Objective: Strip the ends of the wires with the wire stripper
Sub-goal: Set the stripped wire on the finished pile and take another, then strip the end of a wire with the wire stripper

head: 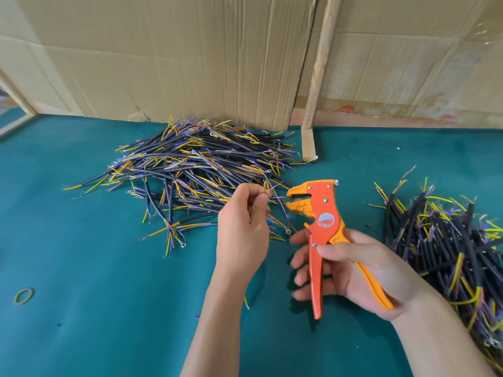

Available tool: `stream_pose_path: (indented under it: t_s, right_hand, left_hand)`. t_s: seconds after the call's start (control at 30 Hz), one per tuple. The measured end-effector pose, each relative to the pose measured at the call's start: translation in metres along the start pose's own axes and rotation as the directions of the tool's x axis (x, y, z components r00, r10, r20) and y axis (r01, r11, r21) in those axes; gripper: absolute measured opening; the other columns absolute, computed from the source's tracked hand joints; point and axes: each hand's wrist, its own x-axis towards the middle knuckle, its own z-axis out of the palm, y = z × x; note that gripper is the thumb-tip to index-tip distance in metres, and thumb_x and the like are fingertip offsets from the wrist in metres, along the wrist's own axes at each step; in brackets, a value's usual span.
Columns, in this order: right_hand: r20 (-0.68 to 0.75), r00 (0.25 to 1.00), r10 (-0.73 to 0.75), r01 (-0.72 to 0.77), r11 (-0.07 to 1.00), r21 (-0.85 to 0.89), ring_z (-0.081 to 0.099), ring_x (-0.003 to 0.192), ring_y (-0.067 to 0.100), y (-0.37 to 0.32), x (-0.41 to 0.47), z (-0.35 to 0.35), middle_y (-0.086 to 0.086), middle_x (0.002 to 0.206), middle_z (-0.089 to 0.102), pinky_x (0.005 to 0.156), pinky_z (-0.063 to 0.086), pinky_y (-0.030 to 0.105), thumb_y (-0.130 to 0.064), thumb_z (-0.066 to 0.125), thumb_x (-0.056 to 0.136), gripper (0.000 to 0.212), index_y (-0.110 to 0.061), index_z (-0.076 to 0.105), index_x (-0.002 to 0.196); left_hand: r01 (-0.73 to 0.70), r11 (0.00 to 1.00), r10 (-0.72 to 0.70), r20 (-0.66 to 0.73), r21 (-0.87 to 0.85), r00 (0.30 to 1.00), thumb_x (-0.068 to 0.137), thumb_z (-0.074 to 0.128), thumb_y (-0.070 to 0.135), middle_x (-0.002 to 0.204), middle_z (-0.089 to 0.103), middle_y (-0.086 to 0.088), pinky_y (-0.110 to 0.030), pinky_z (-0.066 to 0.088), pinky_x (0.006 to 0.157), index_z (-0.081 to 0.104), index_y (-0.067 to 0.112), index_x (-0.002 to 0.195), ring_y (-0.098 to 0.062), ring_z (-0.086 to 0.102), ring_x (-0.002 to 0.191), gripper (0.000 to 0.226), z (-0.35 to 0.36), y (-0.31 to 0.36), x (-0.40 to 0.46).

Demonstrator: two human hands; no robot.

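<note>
My right hand [356, 268] grips the handles of an orange and yellow wire stripper [319, 221], its jaws apart and pointing left. My left hand [242, 227] pinches a short wire [268, 190] between thumb and fingers. The wire's thin bare strands reach toward the stripper's jaws and end just short of them. The wire's lower end pokes out below my left wrist. A large heap of black cables with yellow and purple cores [190, 170] lies behind my left hand. A second heap of the same cables [446, 246] lies at the right.
The table is covered in teal cloth [95, 281]. Cardboard sheets [177, 58] stand along the back, with a wooden strip [319, 66] leaning between them. A green rubber band [24, 296] lies at the front left. Small bits of insulation dot the cloth.
</note>
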Motion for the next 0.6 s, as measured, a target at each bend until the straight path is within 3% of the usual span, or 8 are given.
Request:
stream_pose_path:
  t_s: [0.3, 0.47, 0.6]
  right_hand:
    - [0.022, 1.000, 0.008, -0.008, 1.000, 0.013, 0.062, 0.075, 0.039, 0.004, 0.003, 0.010, 0.024, 0.088, 0.059, 0.076, 0.055, 0.058, -0.012, 0.082, 0.078, 0.043, 0.003, 0.065, 0.115]
    - [-0.013, 1.000, -0.014, 0.014, 0.999, 0.030, 0.059, 0.065, 0.035, 0.007, 0.006, 0.014, 0.022, 0.081, 0.056, 0.065, 0.056, 0.051, -0.025, 0.090, 0.073, 0.045, -0.001, 0.068, 0.105]
    - [-0.006, 1.000, -0.030, 0.030, 0.999, 0.026, 0.055, 0.060, 0.032, 0.006, 0.006, 0.015, 0.018, 0.077, 0.054, 0.059, 0.054, 0.047, -0.029, 0.091, 0.072, 0.041, -0.005, 0.068, 0.097]
  left_hand:
    - [-0.014, 0.999, 0.014, 0.001, 0.053, 1.000, 0.100, 0.057, 0.009, 0.074, 0.062, 0.009, -0.015, 0.040, 0.059, 0.061, 0.017, 0.090, -0.006, 0.054, 0.066, 0.014, 0.001, 0.003, -0.001]
    - [-0.037, 0.998, 0.037, 0.013, 0.043, 0.999, 0.099, 0.057, 0.007, 0.074, 0.064, 0.006, -0.018, 0.042, 0.061, 0.061, 0.016, 0.089, -0.012, 0.056, 0.068, 0.014, 0.000, 0.004, -0.001]
    - [-0.036, 0.999, 0.035, 0.015, 0.041, 0.999, 0.099, 0.057, 0.006, 0.074, 0.063, 0.007, -0.012, 0.039, 0.059, 0.061, 0.015, 0.089, -0.009, 0.055, 0.066, 0.015, 0.000, 0.004, -0.001]
